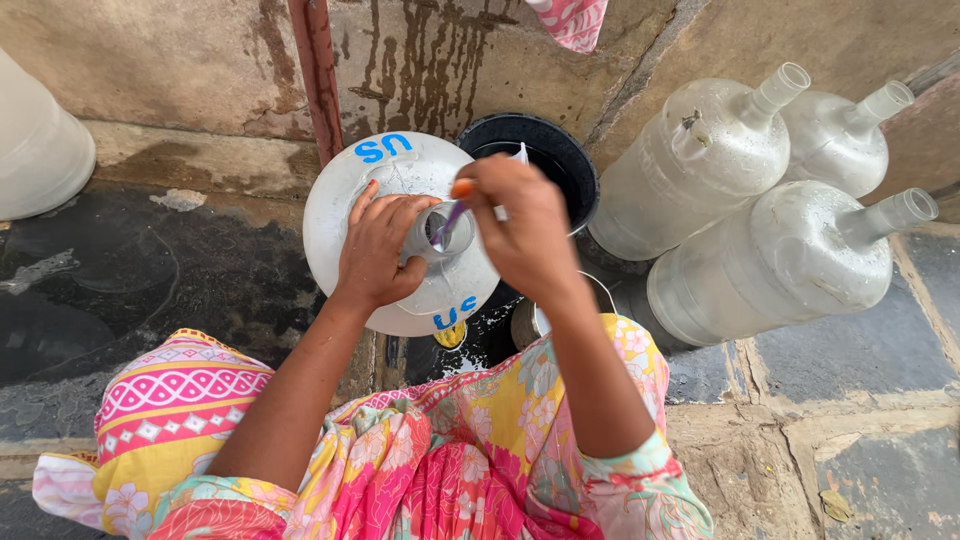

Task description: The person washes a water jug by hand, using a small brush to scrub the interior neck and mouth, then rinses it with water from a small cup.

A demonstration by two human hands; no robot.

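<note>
Gripping a thin brush handle (452,212) with an orange tip, the right hand (525,235) is closed in a fist above the neck (440,232) of a big white plastic jug (400,235); the purple shaft runs down into the opening. The left hand (378,250) lies curled against the neck, fingers wrapped partly round it, steadying the jug, which stands upright on the wet stone floor (120,280) close to the wall (200,60).

Judging by the brush inside the neck, scrubbing of this jug is under way and not finished; whether the inside is clean cannot be told. Just behind the jug sits a round black tub (560,155) holding dark water. To the right, three more jugs (760,200) lean against the wall, cloudy and dusty-looking, so they seem to be waiting or set aside; which, I cannot tell.

The jug is smooth, dome-shouldered, semi-opaque plastic with blue painted marks. The floor is dark slab stone, damp on the left, drier and jointed on the right. The wall is rough, stained plaster with a rusty red pipe (318,70) running up it. Bright patterned cloth (450,460) covers the person's knees.
</note>
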